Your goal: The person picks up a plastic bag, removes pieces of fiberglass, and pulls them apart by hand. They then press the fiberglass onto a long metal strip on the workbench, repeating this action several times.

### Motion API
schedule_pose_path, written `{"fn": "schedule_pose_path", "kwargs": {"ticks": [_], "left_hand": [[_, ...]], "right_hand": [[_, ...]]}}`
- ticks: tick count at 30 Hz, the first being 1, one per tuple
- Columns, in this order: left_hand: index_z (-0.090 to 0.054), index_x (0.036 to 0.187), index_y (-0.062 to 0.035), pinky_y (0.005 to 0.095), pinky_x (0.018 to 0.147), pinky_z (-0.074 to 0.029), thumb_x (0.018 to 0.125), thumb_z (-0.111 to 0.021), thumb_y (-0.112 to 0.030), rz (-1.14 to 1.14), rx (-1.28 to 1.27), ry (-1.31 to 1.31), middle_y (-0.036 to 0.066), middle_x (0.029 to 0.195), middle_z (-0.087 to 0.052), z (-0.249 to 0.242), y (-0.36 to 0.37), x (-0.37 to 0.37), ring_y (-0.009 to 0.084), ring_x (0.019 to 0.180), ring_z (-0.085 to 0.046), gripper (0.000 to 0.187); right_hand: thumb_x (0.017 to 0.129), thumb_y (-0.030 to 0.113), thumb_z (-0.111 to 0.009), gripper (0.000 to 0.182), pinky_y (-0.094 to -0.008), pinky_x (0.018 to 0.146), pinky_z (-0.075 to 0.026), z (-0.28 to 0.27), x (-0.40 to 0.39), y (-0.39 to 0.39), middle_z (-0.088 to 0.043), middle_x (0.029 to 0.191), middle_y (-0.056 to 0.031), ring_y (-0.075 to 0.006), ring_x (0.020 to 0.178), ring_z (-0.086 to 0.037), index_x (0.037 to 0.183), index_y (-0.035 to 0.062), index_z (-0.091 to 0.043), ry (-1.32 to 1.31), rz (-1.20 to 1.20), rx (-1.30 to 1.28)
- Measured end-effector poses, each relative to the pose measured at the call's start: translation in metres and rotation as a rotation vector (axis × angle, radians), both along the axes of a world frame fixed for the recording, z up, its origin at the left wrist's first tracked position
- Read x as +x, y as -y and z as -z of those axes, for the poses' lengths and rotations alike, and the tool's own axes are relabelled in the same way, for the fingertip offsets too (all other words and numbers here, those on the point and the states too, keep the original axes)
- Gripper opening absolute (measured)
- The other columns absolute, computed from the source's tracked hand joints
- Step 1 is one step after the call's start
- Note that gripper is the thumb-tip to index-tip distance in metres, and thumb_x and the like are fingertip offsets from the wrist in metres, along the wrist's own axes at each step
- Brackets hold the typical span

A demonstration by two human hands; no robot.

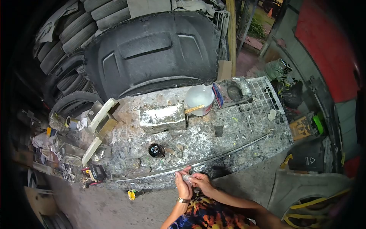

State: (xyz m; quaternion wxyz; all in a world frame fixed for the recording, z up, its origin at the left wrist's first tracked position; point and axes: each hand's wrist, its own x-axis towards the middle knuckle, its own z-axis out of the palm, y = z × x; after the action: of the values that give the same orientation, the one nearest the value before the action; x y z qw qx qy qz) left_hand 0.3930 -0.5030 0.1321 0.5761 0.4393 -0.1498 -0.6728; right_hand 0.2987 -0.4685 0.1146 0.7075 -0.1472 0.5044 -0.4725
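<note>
Both of my hands are together just off the front edge of the workbench (198,147). Between them is a small whitish, partly see-through thing (186,178), too small for me to name. My left hand (183,186), with a watch (183,200) on its wrist, cups it from the left. The fingertips of my right hand (203,184) pinch it from the right. Nearest to the hands on the bench stands a dark, round open can (156,150). A long thin strip (219,154) runs along the bench front, just beyond my fingers.
A paint-smeared block (163,117), a white bucket (199,100) and a flat stick (194,109) are on the bench. Behind leans a dark car hood (152,57) beside stacked tires (80,36). A grey car panel (293,187) stands at right; a battery-like box (95,173) sits at left.
</note>
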Motion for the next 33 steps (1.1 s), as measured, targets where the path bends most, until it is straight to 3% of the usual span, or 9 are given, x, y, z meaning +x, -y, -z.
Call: {"fn": "schedule_pose_path", "kwargs": {"ticks": [3, 6, 10, 12, 24, 26, 30, 31, 33], "left_hand": [[-0.05, 0.086, -0.0047, 0.0357, 0.09, -0.041, 0.1, -0.038, -0.037, -0.076, 0.015, 0.054, 0.017, 0.104, -0.062, 0.022, -0.006, 0.016, 0.0229, 0.097, -0.056, 0.037], [-0.057, 0.087, 0.0, 0.0325, 0.081, -0.044, 0.1, -0.037, -0.031, 0.088, -0.202, 0.664, 0.01, 0.097, -0.064, 0.029, -0.008, 0.034, 0.0186, 0.087, -0.058, 0.039], [-0.059, 0.09, 0.0, 0.0382, 0.09, -0.042, 0.094, -0.048, -0.019, 0.487, -0.468, 0.986, 0.015, 0.108, -0.061, 0.035, -0.008, 0.036, 0.0286, 0.1, -0.058, 0.022], [-0.059, 0.09, -0.0012, 0.0427, 0.099, -0.037, 0.09, -0.054, -0.017, 0.719, -0.888, 1.33, 0.016, 0.121, -0.055, 0.035, 0.0, 0.027, 0.0332, 0.115, -0.051, 0.016], [-0.058, 0.098, -0.0023, 0.0489, 0.104, -0.029, 0.087, -0.057, -0.015, 0.838, -0.912, 1.447, 0.021, 0.132, -0.046, 0.064, 0.004, -0.007, 0.0337, 0.123, -0.044, 0.017], [-0.058, 0.1, -0.0035, 0.0494, 0.103, -0.028, 0.086, -0.057, -0.015, 0.817, -0.893, 1.491, 0.02, 0.131, -0.046, 0.064, 0.004, -0.012, 0.0328, 0.121, -0.045, 0.017], [-0.058, 0.1, -0.0035, 0.0507, 0.101, -0.028, 0.085, -0.058, -0.015, 0.851, -0.852, 1.463, 0.02, 0.129, -0.047, 0.06, 0.006, -0.019, 0.0321, 0.118, -0.046, 0.019], [-0.058, 0.1, -0.003, 0.0517, 0.1, -0.028, 0.085, -0.058, -0.017, 0.871, -0.859, 1.474, 0.02, 0.129, -0.048, 0.059, 0.007, -0.02, 0.0327, 0.119, -0.046, 0.02], [-0.058, 0.1, -0.0024, 0.0526, 0.1, -0.029, 0.086, -0.058, -0.019, 0.891, -0.869, 1.488, 0.021, 0.129, -0.048, 0.059, 0.008, -0.021, 0.0333, 0.119, -0.046, 0.022]], "right_hand": [[0.087, 0.019, -0.065, 0.015, -0.0192, 0.051, -0.038, 0.018, -0.021, 0.005, -0.055, 0.067, 0.0044, -0.0029, 0.057, -0.048, 0.083, 0.005, -0.061, -0.162, -0.092, 0.02], [0.085, 0.021, -0.067, 0.018, -0.0199, 0.045, -0.036, 0.03, -0.042, 0.019, -0.056, 0.062, 0.0024, -0.0043, 0.05, -0.047, 0.077, 0.0057, -0.062, -0.362, -0.124, 0.0], [0.086, 0.019, -0.066, 0.017, -0.022, 0.042, -0.035, 0.051, -0.066, 0.036, -0.055, 0.059, 0.0001, -0.0062, 0.046, -0.046, 0.078, 0.0045, -0.062, -0.401, -0.105, 0.081], [0.086, 0.018, -0.066, 0.016, -0.0225, 0.041, -0.035, 0.052, -0.071, 0.037, -0.055, 0.058, -0.0004, -0.0067, 0.045, -0.046, 0.079, 0.004, -0.062, -0.398, -0.114, 0.084], [0.09, 0.014, -0.059, 0.013, -0.0219, 0.041, -0.037, 0.043, -0.064, 0.017, -0.059, 0.065, -0.0028, -0.0075, 0.045, -0.047, 0.096, 0.0027, -0.062, -0.238, 0.189, 0.056], [0.093, 0.014, -0.053, 0.02, -0.0218, 0.043, -0.04, 0.035, -0.07, -0.002, -0.06, 0.068, -0.0015, -0.0058, 0.046, -0.047, 0.108, 0.0024, -0.059, -0.621, 0.034, -0.119], [0.088, 0.012, -0.051, 0.032, -0.0362, 0.053, -0.049, 0.015, -0.076, -0.001, -0.064, 0.072, -0.0162, -0.0303, 0.056, -0.061, 0.12, 0.0109, -0.057, -1.262, -0.334, -0.445], [0.085, 0.012, -0.052, 0.039, -0.0446, 0.059, -0.05, 0.015, -0.076, 0.004, -0.062, 0.074, -0.0226, -0.04, 0.065, -0.061, 0.123, 0.0157, -0.055, -1.22, -0.42, -0.326], [0.085, 0.011, -0.052, 0.04, -0.0457, 0.06, -0.049, 0.03, -0.081, 0.009, -0.063, 0.073, -0.0219, -0.0394, 0.066, -0.061, 0.124, 0.0155, -0.054, -1.309, -0.48, -0.362]]}}
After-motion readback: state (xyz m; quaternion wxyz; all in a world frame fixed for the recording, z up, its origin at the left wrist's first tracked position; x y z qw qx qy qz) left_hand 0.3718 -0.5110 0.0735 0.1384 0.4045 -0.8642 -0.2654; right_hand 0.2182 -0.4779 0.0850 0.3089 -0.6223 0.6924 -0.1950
